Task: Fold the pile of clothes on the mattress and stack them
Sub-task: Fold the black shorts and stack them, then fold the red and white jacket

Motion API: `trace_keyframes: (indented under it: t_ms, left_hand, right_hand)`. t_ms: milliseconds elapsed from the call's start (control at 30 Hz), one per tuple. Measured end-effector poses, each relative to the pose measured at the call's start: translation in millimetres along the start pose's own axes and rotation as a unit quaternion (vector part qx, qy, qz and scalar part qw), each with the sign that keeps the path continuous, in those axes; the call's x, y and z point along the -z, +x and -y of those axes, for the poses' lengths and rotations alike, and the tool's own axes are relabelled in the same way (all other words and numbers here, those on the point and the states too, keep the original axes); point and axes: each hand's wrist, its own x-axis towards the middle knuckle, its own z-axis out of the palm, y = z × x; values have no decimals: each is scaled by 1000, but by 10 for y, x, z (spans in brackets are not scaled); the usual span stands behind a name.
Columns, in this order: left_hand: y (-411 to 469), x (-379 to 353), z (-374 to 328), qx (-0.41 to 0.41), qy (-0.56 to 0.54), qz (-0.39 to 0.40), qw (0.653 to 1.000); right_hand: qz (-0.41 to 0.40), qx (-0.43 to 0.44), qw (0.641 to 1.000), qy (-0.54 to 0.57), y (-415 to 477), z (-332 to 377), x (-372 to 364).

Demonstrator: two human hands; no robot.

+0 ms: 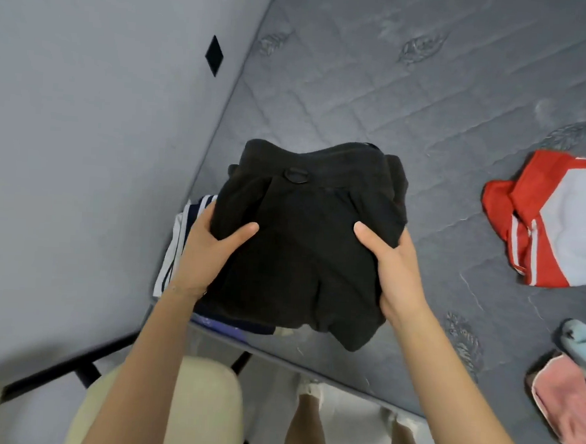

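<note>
A folded black garment [304, 236] with a round button near its top sits at the near left corner of the grey mattress [412, 102]. My left hand [207, 247] grips its left edge, thumb on top. Its right edge is held the same way by my right hand [392, 265]. Under the black garment lies a stack of folded clothes [180, 246], showing navy and white stripes at the left and a dark blue edge at the front.
A red and white garment [545, 216] lies unfolded at the right. A light blue piece [583, 339] and a pink piece [561, 410] lie at the right edge. A grey wall [84, 140] runs along the mattress's left side. My legs stand at the front edge.
</note>
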Motion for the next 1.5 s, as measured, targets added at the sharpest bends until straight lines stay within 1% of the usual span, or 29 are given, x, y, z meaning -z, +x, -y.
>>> trace_keyframes:
  t_ms: [100,200,267,333,433,533,600,633,667,700,733,767,800,833,867,900,1000,1067,1100,1133,1200,1233,1300,1333,1433,1500]
  left_hand:
    - [148,510,130,20,1,-31,999]
    - [316,876,407,45,13,-29,998]
    - [443,996,664,68,31,-14,997]
    - [554,1019,937,90,62,-3,994]
    - [651,960,1259,98,102,-7,990]
    - [701,910,1419,98,84,-19,991]
    - [729,919,1495,90,104,-27,990]
    - [727,929,1497,76,130,-36,988]
    - [715,934,1485,47,168,-53,983]
    - [688,929,1449,-5,224,-79,971]
    - [648,908,1401,-81,294,-107,946]
    - [600,860,1348,-166,367,-128,906]
    - [550,779,1301,-235,421,-134,866]
    - [511,676,1293,-274,457,-120,837]
    - [476,570,1322,-282,484,-96,823]
    - [445,469,1370,-263,506,-72,818]
    - [386,319,1576,-185,575,-29,797]
    - [392,321,1629,-165,597,-11,785]
    - [399,323,1614,-161,601,-11,783]
    - [399,317,1571,-162,599,-18,784]
    - [363,266,1420,-175,580,-56,794]
    - [329,212,1318,-184,564,-81,801]
    - [261,40,1105,-204,526,-122,817]
    - [227,-95,1005,-214,512,-131,821]
    - [149,-623,770,-246,512,-108,816]
    - [87,-1023,655,-264,515,-86,811]
  right_hand:
    - [34,-29,999,25,20,-213,-478]
    - [55,-62,996,36,132,-577,-809]
    - [48,-69,996,-7,243,-868,-909]
    - [31,-53,995,-79,367,-1174,-912]
    - [-4,-46,988,-148,492,-1517,-830]
    - [-21,-25,980,-194,576,-1665,-800]
    - [-40,10,969,-245,587,-1670,-838]
    - [-57,47,957,-281,561,-1643,-873]
    - [-78,99,935,-331,536,-1613,-904]
    - [-97,164,899,-394,506,-1575,-930]
    - [-104,235,851,-458,479,-1533,-955]
    - [-86,299,801,-511,465,-1512,-973]
    - [-48,344,759,-551,463,-1518,-994]
    - [-4,365,724,-585,473,-1557,-1007]
    - [32,367,697,-616,483,-1612,-1008]
    - [56,354,676,-644,497,-1681,-990]
    - [83,312,642,-695,550,-1857,-889]
    - [97,297,635,-706,573,-1892,-848]
    - [103,296,640,-702,580,-1870,-840]
    - [108,298,653,-688,572,-1818,-838]
    - [101,311,693,-643,514,-1645,-798]
    - [83,318,707,-626,475,-1536,-739]
    - [25,325,717,-616,415,-1312,-555]
    - [-2,317,723,-614,395,-1204,-419]
    - [-41,272,752,-599,410,-922,93]
    - [-62,266,751,-601,427,-765,487]
